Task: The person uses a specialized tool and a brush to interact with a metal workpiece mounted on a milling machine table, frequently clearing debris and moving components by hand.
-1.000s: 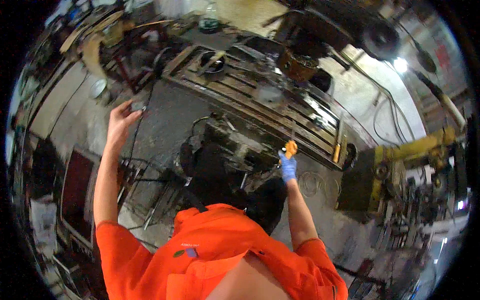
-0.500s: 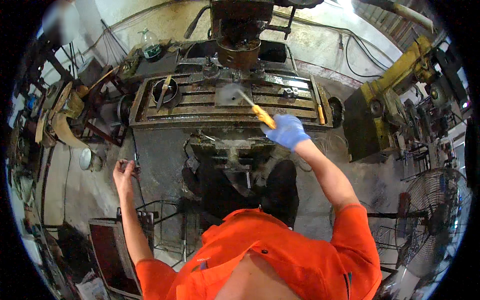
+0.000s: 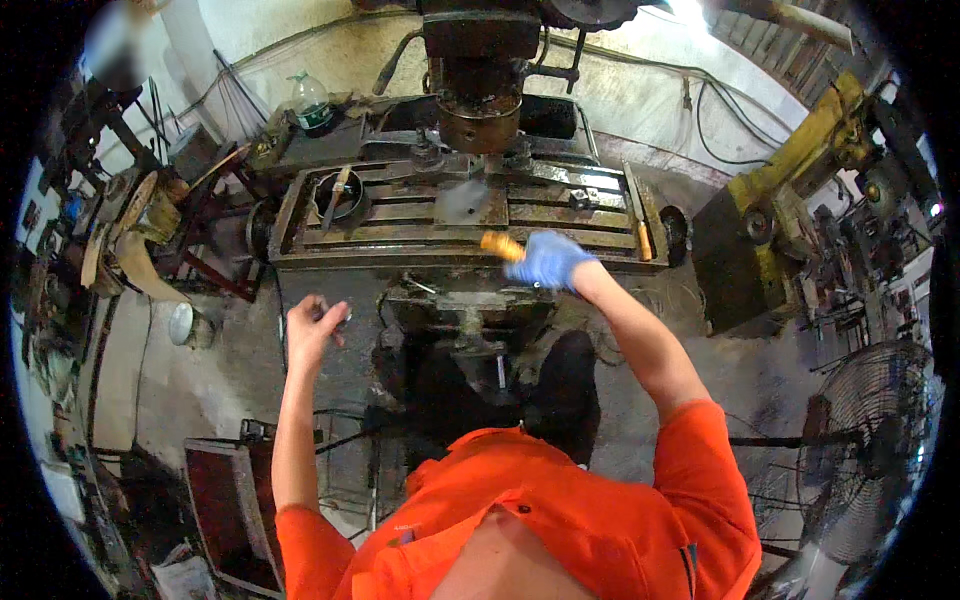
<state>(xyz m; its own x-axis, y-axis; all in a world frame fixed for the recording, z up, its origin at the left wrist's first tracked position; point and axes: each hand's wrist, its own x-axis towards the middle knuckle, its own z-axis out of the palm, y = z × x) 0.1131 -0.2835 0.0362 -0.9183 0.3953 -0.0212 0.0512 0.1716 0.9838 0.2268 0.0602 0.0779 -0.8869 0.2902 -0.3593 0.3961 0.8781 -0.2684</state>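
My right hand (image 3: pixel 548 262), in a blue glove, is closed around a yellow-handled tool (image 3: pixel 502 246) in front of the machine table's front edge. The tool's shaft does not show clearly. Bare and raised left of the machine's base, my left hand (image 3: pixel 312 325) has its fingers curled together near a small shiny bit, too small to name. Behind my right hand lies the slotted machine table (image 3: pixel 400 240), with a flat grey plate (image 3: pixel 462 204) at its middle. Above it hangs the machine's spindle head (image 3: pixel 480 120).
On the table stand a dark bowl (image 3: pixel 350 208) with a brush (image 3: pixel 336 195) across it, small metal blocks (image 3: pixel 584 199), and a long tool with an orange handle (image 3: pixel 645 240). A clear plastic bottle (image 3: pixel 312 103) is behind left. A metal pot (image 3: pixel 187 326) and a fan (image 3: pixel 865 440) flank me.
My right hand has drawn back toward me and slightly left with the yellow-handled tool, which has turned more sideways. My left hand has moved right, toward the machine.
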